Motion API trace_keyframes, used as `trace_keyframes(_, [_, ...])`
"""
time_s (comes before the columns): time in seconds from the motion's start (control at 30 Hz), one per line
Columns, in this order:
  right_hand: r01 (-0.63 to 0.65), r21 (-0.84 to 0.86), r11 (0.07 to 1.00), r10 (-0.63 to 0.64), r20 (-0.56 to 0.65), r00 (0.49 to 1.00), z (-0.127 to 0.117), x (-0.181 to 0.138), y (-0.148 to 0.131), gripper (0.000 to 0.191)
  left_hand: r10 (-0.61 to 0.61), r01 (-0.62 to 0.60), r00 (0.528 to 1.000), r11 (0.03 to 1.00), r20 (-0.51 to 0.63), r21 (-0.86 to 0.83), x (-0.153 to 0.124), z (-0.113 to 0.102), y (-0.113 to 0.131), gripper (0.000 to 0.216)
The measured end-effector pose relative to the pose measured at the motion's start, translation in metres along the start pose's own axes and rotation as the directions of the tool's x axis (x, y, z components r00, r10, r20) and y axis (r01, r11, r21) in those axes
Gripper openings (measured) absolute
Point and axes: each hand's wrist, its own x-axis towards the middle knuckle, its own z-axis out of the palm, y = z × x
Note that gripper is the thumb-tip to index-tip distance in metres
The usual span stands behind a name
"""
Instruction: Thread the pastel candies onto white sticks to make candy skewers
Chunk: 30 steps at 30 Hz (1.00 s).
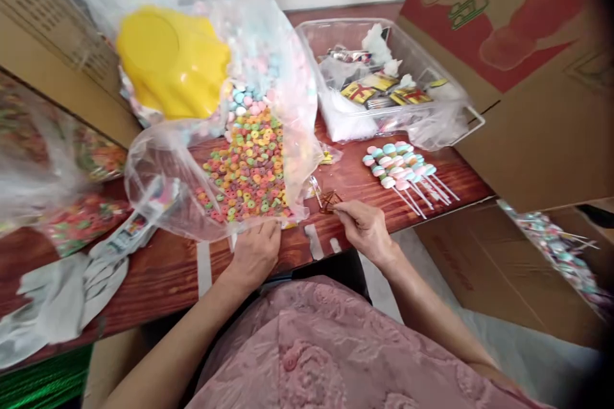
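My left hand [256,250] rests at the near edge of a large clear plastic bag [158,166] full of small coloured candy rings [249,169], with its fingers curled against the bag's rim. To the right, my right hand [365,225] pinches a thin stick whose tip touches a small brown wire-like twist [329,200] on the wooden table [350,172]. A bunch of pastel marshmallow lollipops on white sticks [403,167] lies further right on the table.
A yellow plastic tub [173,61] lies in a second bag of pastel candies. A clear tray [460,99] holds wrappers and packets. Cardboard boxes [537,77] stand right and left. White gloves [71,281] lie at the near left. A box of lollipops [561,249] sits low right.
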Motion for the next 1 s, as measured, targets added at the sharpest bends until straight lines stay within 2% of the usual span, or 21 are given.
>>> trace_keyframes(0.1, [-0.112,-0.124,0.986,0.094,-0.146,0.985,-0.022,-0.016,0.016,0.024,0.082,-0.077,0.989,0.996,-0.122,0.04,-0.003,0.008,-0.01,0.03])
trace_keyframes(0.17, [-0.208,-0.244,0.947,0.14,-0.271,0.952,-0.04,-0.02,0.028,0.026,0.105,-0.094,0.98,0.993,-0.167,0.07,-0.005,0.009,-0.013,0.03])
trace_keyframes(0.23, [-0.332,-0.385,0.861,0.184,-0.372,0.91,-0.059,-0.018,0.04,0.028,0.093,-0.082,0.982,0.994,-0.166,0.075,-0.006,0.008,-0.012,0.031])
trace_keyframes(0.3, [-0.448,-0.518,0.729,0.242,-0.417,0.876,-0.074,-0.013,0.052,0.03,0.062,-0.056,0.989,0.997,-0.132,0.053,-0.005,0.005,-0.01,0.032])
trace_keyframes(0.37, [-0.505,-0.613,0.608,0.322,-0.391,0.862,-0.081,-0.008,0.062,0.032,0.033,-0.03,0.995,0.999,-0.094,0.036,-0.004,0.002,-0.007,0.031])
trace_keyframes(0.47, [-0.526,-0.668,0.526,0.458,-0.299,0.837,-0.082,-0.002,0.072,0.035,0.009,-0.006,0.997,0.999,-0.08,0.04,-0.001,-0.003,-0.004,0.027])
trace_keyframes(0.6, [-0.544,-0.672,0.503,0.521,-0.267,0.811,-0.079,0.004,0.078,0.039,-0.016,0.01,0.985,0.999,-0.173,-0.035,0.004,-0.004,-0.009,0.024])
trace_keyframes(0.73, [-0.524,-0.694,0.494,0.521,-0.246,0.817,-0.091,0.017,0.076,0.037,-0.089,0.04,0.968,0.978,-0.234,-0.206,0.007,0.001,-0.015,0.029])
trace_keyframes(0.8, [-0.483,-0.723,0.494,0.51,-0.209,0.834,-0.1,0.027,0.073,0.037,-0.097,0.038,0.966,0.97,-0.239,-0.239,0.006,0.003,-0.015,0.028])
trace_keyframes(0.93, [-0.335,-0.793,0.509,0.461,-0.078,0.884,-0.125,0.052,0.063,0.032,-0.072,0.034,0.969,0.987,-0.234,-0.16,0.002,0.003,-0.007,0.024])
trace_keyframes(1.0, [-0.277,-0.816,0.508,0.449,-0.024,0.893,-0.139,0.068,0.058,0.037,-0.06,0.038,0.971,0.994,-0.231,-0.1,0.001,0.001,-0.002,0.022])
